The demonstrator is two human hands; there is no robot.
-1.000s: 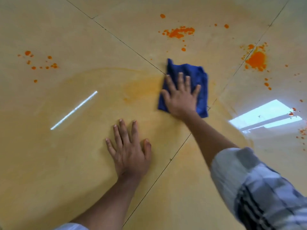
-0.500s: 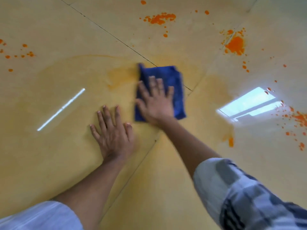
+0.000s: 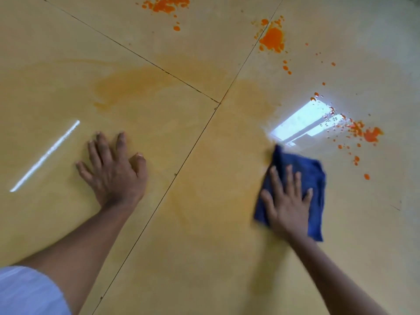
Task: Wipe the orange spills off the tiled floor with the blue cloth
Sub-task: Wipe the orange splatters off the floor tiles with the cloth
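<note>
Nearest the camera, two bare forearms reach out over the tiled floor (image 3: 204, 258), a pale sleeve (image 3: 27, 292) showing at the lower left. The left hand (image 3: 113, 173) lies flat on the floor left of a dark grout line, palm down, its fingers (image 3: 95, 153) spread apart and holding nothing. Well apart from it, on the other side of that grout line, the right hand (image 3: 286, 205) presses flat on top of the blue cloth (image 3: 311, 178), fingers splayed over the fabric rather than closed around it. The cloth lies crumpled on the floor, its far corner just beside a bright window reflection (image 3: 302, 123). Around and between the hands the tiles carry a faint yellowish-orange smear (image 3: 127, 85). Just beyond the cloth to the right sits a scatter of orange spills (image 3: 370, 135). Farther off, a thick orange splotch (image 3: 272, 39) lies on a grout line, and another spatter (image 3: 168, 4) sits at the top edge.
</note>
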